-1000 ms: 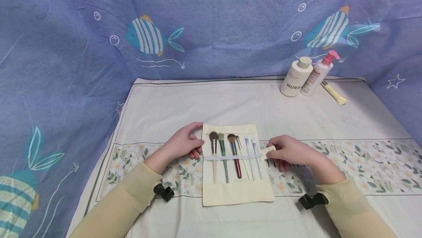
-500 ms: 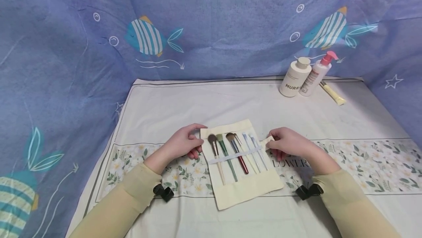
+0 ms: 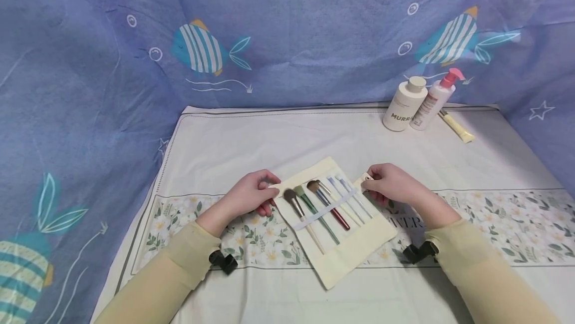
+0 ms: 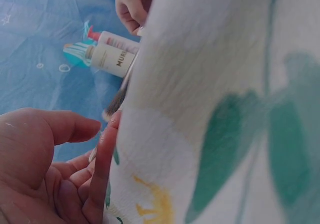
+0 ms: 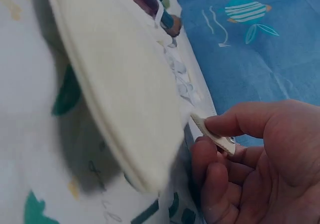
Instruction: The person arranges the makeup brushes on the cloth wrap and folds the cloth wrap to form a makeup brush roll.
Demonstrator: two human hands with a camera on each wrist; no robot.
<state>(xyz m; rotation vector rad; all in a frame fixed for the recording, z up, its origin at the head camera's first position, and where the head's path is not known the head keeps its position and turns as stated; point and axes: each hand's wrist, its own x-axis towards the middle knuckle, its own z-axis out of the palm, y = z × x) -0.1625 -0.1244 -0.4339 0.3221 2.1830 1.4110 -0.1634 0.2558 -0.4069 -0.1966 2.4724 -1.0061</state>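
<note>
A cream cloth brush roll (image 3: 355, 259) lies unrolled and turned at an angle between my hands. Under its pale elastic strap sit several makeup brushes, among them a dark-headed brush (image 3: 294, 201), a green brush (image 3: 321, 219) and a red-handled brush (image 3: 339, 218). My left hand (image 3: 251, 192) pinches the roll's upper left corner between thumb and forefinger. With thumb and fingers, my right hand (image 3: 395, 184) grips the tab (image 5: 212, 134) on the roll's right side, where a metal snap shows. In the right wrist view, the roll's near edge stands off the tablecloth.
At the back right stand a white bottle (image 3: 404, 104) and a pump bottle (image 3: 434, 102) with a pink head. Beside them lies a yellow tube (image 3: 457, 128). A floral-banded tablecloth (image 3: 251, 134) covers the table; a blue fish-print curtain (image 3: 305, 39) hangs behind.
The brush roll has turned counterclockwise, its lower end swinging to the right. My right hand has moved up and away with the tab; my left hand has stayed nearly in place.
</note>
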